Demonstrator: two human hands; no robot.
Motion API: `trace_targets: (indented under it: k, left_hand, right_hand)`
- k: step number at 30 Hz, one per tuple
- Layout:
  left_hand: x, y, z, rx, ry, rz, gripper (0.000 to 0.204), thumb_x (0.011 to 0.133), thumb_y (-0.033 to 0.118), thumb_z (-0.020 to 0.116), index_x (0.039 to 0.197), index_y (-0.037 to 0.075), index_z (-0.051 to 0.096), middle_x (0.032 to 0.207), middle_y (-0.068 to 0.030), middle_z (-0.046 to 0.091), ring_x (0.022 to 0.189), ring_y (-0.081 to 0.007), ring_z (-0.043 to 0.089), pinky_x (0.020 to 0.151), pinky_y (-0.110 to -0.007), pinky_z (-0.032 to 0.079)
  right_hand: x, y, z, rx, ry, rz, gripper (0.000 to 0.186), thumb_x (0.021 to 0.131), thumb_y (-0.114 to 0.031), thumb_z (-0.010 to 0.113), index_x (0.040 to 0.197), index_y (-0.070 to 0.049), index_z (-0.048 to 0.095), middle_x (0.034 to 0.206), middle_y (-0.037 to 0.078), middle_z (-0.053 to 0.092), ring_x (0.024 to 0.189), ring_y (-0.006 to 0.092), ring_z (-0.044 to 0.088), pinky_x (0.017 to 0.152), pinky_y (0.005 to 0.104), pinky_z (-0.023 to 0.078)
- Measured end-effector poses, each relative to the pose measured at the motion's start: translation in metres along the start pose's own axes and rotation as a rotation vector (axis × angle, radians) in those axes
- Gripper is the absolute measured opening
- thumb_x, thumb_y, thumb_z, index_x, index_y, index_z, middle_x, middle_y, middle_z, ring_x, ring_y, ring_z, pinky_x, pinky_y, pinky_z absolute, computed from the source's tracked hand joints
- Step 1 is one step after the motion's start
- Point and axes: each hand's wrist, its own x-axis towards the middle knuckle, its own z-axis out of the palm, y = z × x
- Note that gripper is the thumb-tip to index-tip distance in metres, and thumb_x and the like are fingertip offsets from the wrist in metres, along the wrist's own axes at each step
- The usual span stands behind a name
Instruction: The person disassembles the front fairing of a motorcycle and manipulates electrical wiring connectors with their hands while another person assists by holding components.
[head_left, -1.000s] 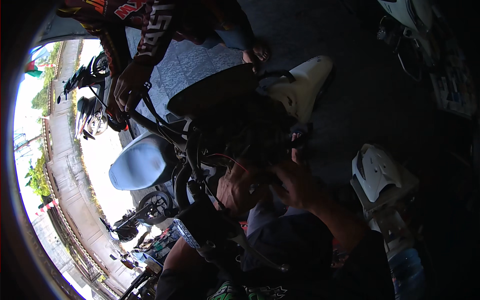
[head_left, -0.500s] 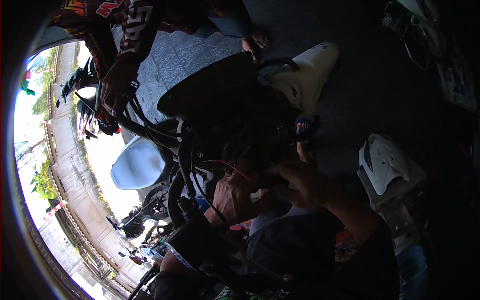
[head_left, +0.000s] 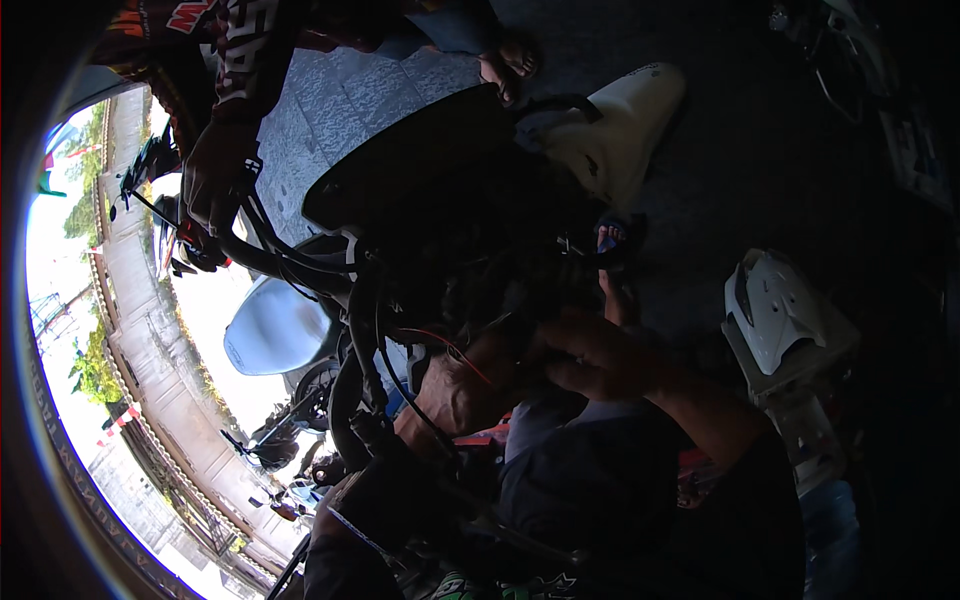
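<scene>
In the shadowed front of a partly stripped motorbike, my left hand (head_left: 460, 388) reaches in beside the handlebar (head_left: 350, 405) and its black cables. Its fingers curl into the dark around something I cannot make out. A thin red wire (head_left: 470, 366) crosses over the back of this hand. Close by on the right, my right hand (head_left: 600, 352) points inward with bent, closed fingers near the left one's fingertips. Whatever it grips is too dark to name. Beyond both hands lie dark parts of the bike, and a broad dark panel (head_left: 390, 160) rises above them.
Another person's hand (head_left: 215, 175) rests on the handlebar's far end. A white body panel (head_left: 635, 120) lies beyond the bike, and a white fairing piece (head_left: 770, 315) is at the right. A pale blue seat (head_left: 278, 325) shows at left, with parked motorbikes (head_left: 285, 430) outside.
My left hand has shifted slightly left, its thumb now less visible. My right hand's fingers have drawn closer together. The red wire lies a little lower, and the view has moved slightly.
</scene>
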Motion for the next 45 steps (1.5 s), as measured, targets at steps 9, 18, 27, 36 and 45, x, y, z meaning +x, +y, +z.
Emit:
trace_targets:
  k: [9,18,27,36,45]
  left_hand:
    - [-0.014,-0.015,0.000,-0.149,0.030,0.021,0.035,0.071,0.011,0.077,0.102,0.001,0.064,0.102,-0.0150,0.061,0.090,-0.0335,0.066,0.071,-0.040,0.056]
    - [-0.010,-0.013,-0.008,0.027,0.181,0.227,0.035,0.069,0.004,0.078,0.101,0.002,0.062,0.103,-0.0131,0.061,0.087,-0.0305,0.068,0.063,-0.035,0.056]
    - [-0.009,-0.008,-0.004,0.195,0.076,0.121,0.027,0.082,0.007,0.071,0.109,0.005,0.065,0.097,-0.0136,0.066,0.083,-0.0318,0.069,0.067,-0.039,0.056]
    - [0.011,-0.001,-0.022,-0.043,-0.122,-0.099,0.019,0.087,0.015,0.064,0.103,0.004,0.069,0.092,-0.0134,0.067,0.077,-0.0278,0.068,0.064,-0.036,0.054]
    - [0.010,0.008,-0.025,0.004,-0.128,-0.079,0.017,0.083,0.011,0.068,0.098,0.003,0.069,0.084,-0.0110,0.066,0.068,-0.0236,0.067,0.058,-0.034,0.052]
  right_hand:
    - [-0.017,0.042,0.017,-0.102,0.045,-0.059,0.032,0.081,-0.014,0.056,0.111,-0.003,0.062,0.097,0.012,0.062,0.093,0.0251,0.063,0.083,0.0368,0.048]
    - [-0.028,0.006,0.005,-0.178,0.105,0.079,0.055,0.077,-0.016,0.073,0.128,-0.008,0.056,0.096,0.007,0.058,0.091,0.0220,0.059,0.085,0.0363,0.045]
    - [-0.020,0.002,0.021,-0.618,0.159,0.051,0.041,0.073,-0.019,0.079,0.110,-0.010,0.063,0.099,0.005,0.058,0.100,0.0241,0.056,0.090,0.0443,0.042]
    - [-0.015,0.027,0.004,-0.485,0.114,-0.201,0.029,0.071,-0.014,0.075,0.096,-0.007,0.064,0.093,0.004,0.058,0.102,0.0249,0.057,0.100,0.0454,0.039]
    - [-0.012,0.042,0.005,-0.305,-0.013,-0.218,0.024,0.075,-0.018,0.074,0.090,-0.006,0.060,0.092,0.006,0.058,0.096,0.0271,0.060,0.090,0.0420,0.049]
